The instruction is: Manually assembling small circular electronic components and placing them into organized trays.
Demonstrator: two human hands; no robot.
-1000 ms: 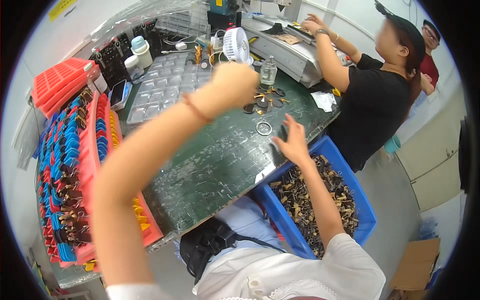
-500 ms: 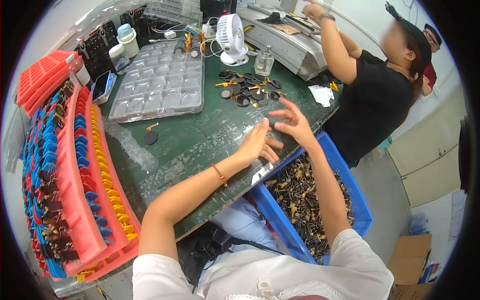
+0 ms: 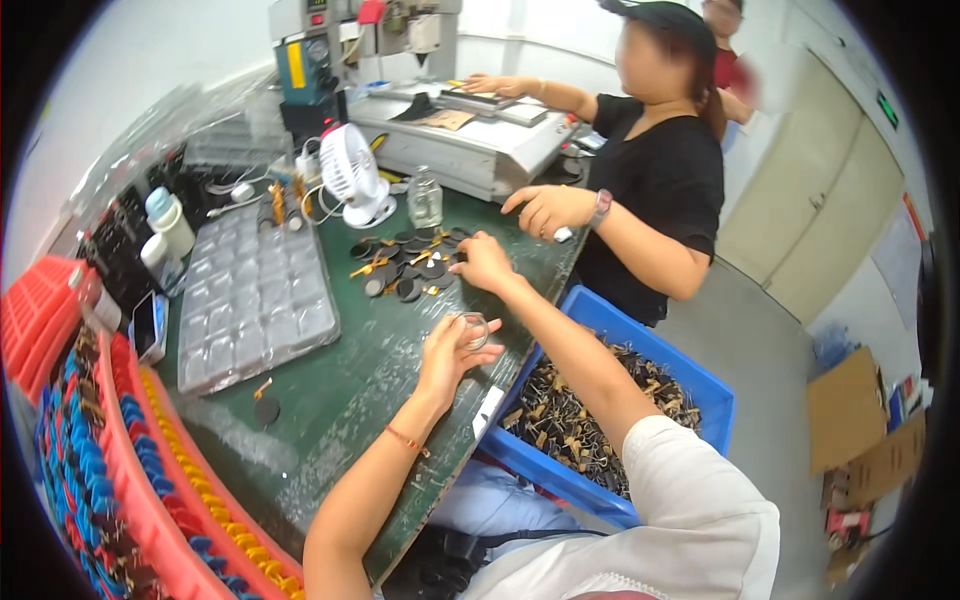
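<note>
- Closest in, white short sleeves [image 3: 690,480] over bare forearms, with a reddish band [image 3: 408,440] around the left wrist.
- At the right, below the tabletop edge, a blue bin [image 3: 716,425] heaped with black and tan clips [image 3: 590,410] with wire handles.
- Along the left, red racks [image 3: 130,440] lined with rows of blue, red and yellow tabs.
- Above the near part of the worn green table [image 3: 330,430], the left hand [image 3: 445,355], turned partly palm-up, grasping a clear round ring-like piece [image 3: 473,330] between thumb and fingers.
- Left of that, lying alone, one black disc [image 3: 267,410] with an orange tab.
- A little farther, the right hand [image 3: 485,262], fingers bent at the right edge of a loose pile of black discs [image 3: 405,265], some with orange tabs; cannot tell whether pinching one.
- Left of the pile, a clear compartment tray [image 3: 250,350], with a phone [image 3: 148,325] beyond its left side.
- Behind the pile, a glass bottle [image 3: 425,200] and a white fan [image 3: 345,170].
- Farther right, a co-worker in black [image 3: 660,160], one hand [image 3: 555,212] over the table, the other at a machine bed [image 3: 440,150].
- Farthest, pale double doors [image 3: 800,190].
</note>
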